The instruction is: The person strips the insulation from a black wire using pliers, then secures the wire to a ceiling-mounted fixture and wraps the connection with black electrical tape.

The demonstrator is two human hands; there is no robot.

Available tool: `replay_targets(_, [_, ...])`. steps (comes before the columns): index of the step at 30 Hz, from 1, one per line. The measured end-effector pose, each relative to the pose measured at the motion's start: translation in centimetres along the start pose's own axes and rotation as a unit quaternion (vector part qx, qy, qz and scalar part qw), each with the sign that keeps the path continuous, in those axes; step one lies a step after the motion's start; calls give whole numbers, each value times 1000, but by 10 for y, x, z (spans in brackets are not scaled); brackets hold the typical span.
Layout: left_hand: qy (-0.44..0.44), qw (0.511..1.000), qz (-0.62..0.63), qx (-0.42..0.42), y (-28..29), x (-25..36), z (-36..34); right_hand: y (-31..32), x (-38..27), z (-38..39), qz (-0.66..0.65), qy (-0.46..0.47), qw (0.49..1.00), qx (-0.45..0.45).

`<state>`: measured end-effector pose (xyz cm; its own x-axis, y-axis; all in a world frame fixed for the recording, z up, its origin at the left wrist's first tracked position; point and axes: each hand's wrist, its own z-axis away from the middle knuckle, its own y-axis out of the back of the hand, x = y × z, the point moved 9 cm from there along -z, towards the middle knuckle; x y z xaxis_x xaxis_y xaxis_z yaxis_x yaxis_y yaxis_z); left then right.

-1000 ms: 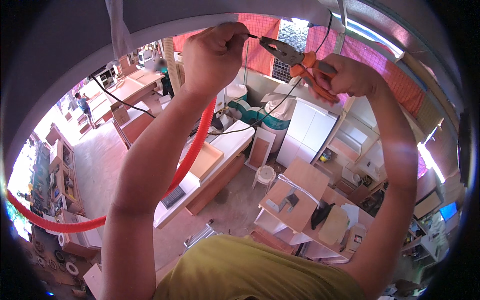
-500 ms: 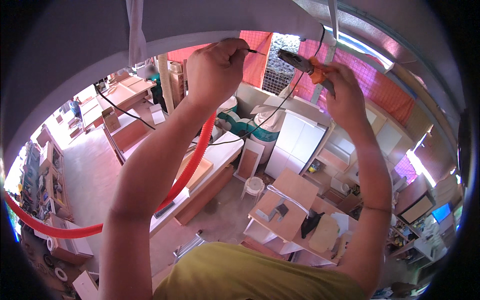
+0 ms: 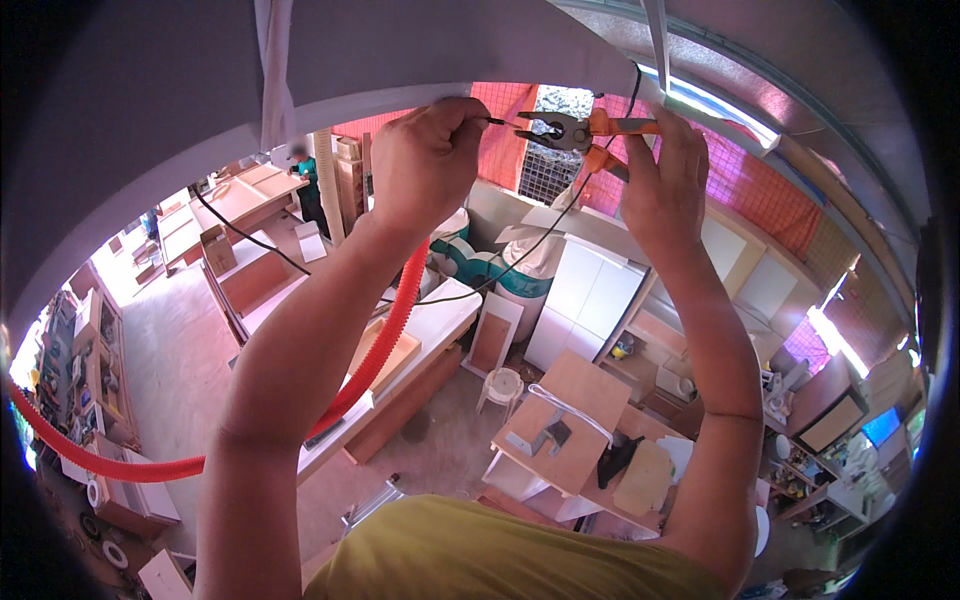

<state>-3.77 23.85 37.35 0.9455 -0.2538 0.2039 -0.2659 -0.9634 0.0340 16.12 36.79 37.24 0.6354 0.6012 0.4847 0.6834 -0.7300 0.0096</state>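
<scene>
Up near the overhead beam, my left hand (image 3: 425, 160) is closed in a pinch on a thin black wire (image 3: 495, 121), whose short end pokes out to the right with a paler tip. My right hand (image 3: 665, 180) grips pliers (image 3: 565, 130) with orange-and-grey handles, held sideways. Their jaws are parted and point left at the wire tip; whether they touch it I cannot tell. Behind my left arm a red corrugated hose (image 3: 385, 355) curves down and across to the left. A dark cable (image 3: 535, 250) hangs in a loop behind both hands.
A grey beam (image 3: 180, 90) arches overhead. Below are a long white-topped bench (image 3: 440, 315), a white cabinet (image 3: 583, 300), a round stool (image 3: 503, 385) and wooden worktables (image 3: 565, 420). A person in teal (image 3: 308, 185) stands among panels at the back left. A metal ladder-like frame (image 3: 372, 500) shows low centre.
The pliers have swung from angled to nearly level, with their jaws parted wider, and my right hand has shifted left. Both hands sit lower in the picture, as does the whole scene.
</scene>
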Motion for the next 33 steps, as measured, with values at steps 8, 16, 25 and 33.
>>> replay_targets(8, [9,1000,9,6,-2,-4,2,-2,-7,-2,-18,18,1000,4])
replay_targets(16, [-4,1000,6,11,-2,-1,0,-6,-3,-1,-69,20,997,-36])
replay_targets(25, [-43,999,-17,7,1,4,-3,-68,15,6,-577,-184,449,-657])
replay_targets(33, [-22,1000,-12,15,1,-3,-2,-25,51,-10,-198,-36,934,-296])
